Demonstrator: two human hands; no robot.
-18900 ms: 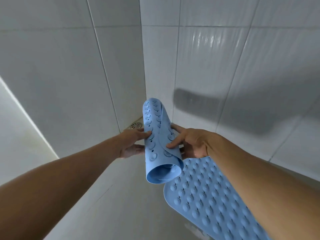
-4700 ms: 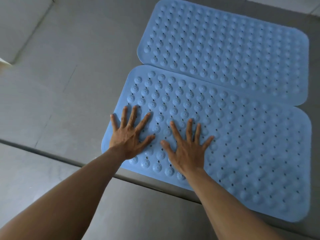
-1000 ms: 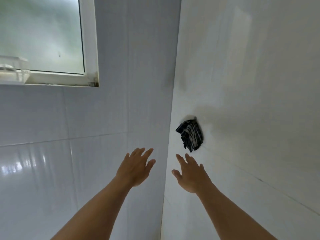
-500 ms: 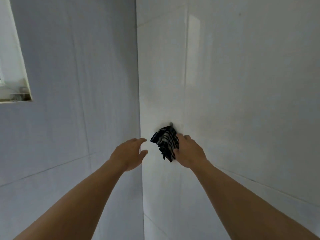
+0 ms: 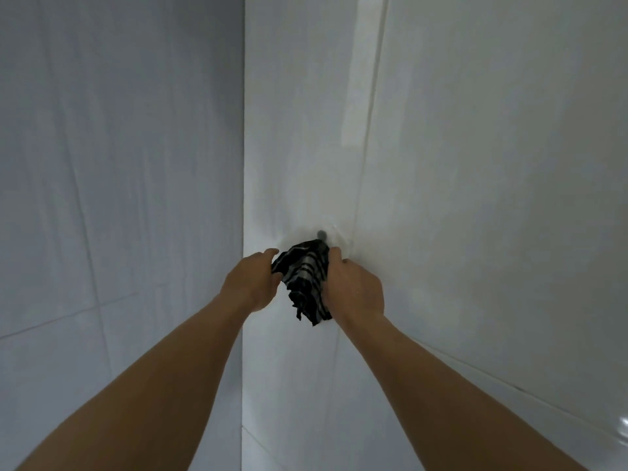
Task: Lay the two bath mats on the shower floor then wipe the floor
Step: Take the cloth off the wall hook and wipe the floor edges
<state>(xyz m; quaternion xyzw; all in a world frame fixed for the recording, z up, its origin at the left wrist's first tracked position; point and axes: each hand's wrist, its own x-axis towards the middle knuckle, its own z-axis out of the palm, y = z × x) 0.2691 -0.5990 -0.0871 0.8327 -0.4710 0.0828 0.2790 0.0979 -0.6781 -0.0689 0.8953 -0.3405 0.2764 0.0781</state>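
Note:
A black-and-white checked cloth (image 5: 307, 280) hangs bunched from a small hook (image 5: 321, 234) on the white tiled wall just right of the corner. My left hand (image 5: 253, 283) grips the cloth's left edge. My right hand (image 5: 353, 288) is closed on its right side. Both arms reach up and forward to it. The two blue bath mats and the shower floor are out of view.
Two white tiled walls meet in a vertical corner (image 5: 243, 164) just left of the cloth. The left wall (image 5: 119, 164) lies in shade. A glossy tile edge (image 5: 618, 426) shows at the lower right.
My left hand has moved right and taken hold of the cloth, joining my right hand on it. The view has shifted right, so the window is gone from sight.

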